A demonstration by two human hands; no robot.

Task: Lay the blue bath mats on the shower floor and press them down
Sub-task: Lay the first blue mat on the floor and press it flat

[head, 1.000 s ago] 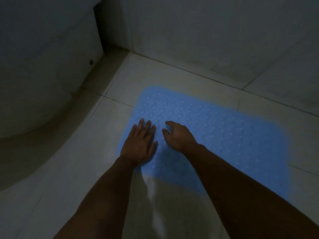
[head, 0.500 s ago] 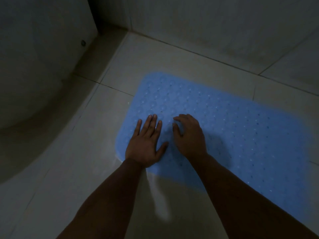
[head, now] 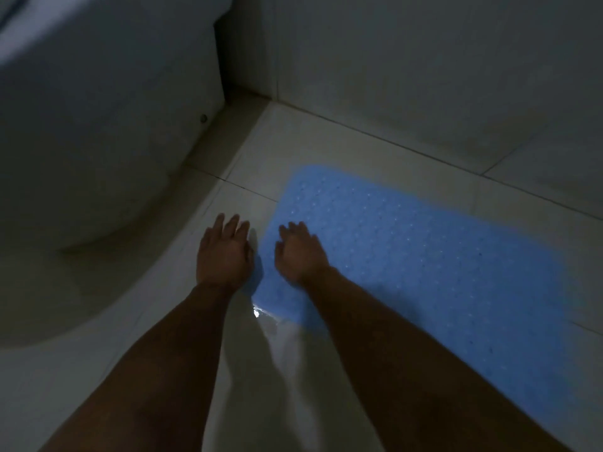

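A blue bath mat (head: pixel 424 256) with small dots lies flat on the pale tiled floor (head: pixel 326 151), stretching to the right. My right hand (head: pixel 301 252) rests palm down on the mat's left end, fingers fairly straight. My left hand (head: pixel 225 252) is flat with straight fingers just off the mat's left edge, over the bare tile; whether it touches the floor is unclear. Only one mat is in view.
A large white curved fixture (head: pixel 98 141) fills the left side, with a low curved ledge (head: pixel 98 305) below it. A tiled wall (head: pixel 424 76) runs along the back. A wet shine (head: pixel 257 311) shows on the floor near the mat's front corner.
My left hand has slid left off the mat onto the tile side. My right hand has moved to the mat's left end. The view has shifted left.
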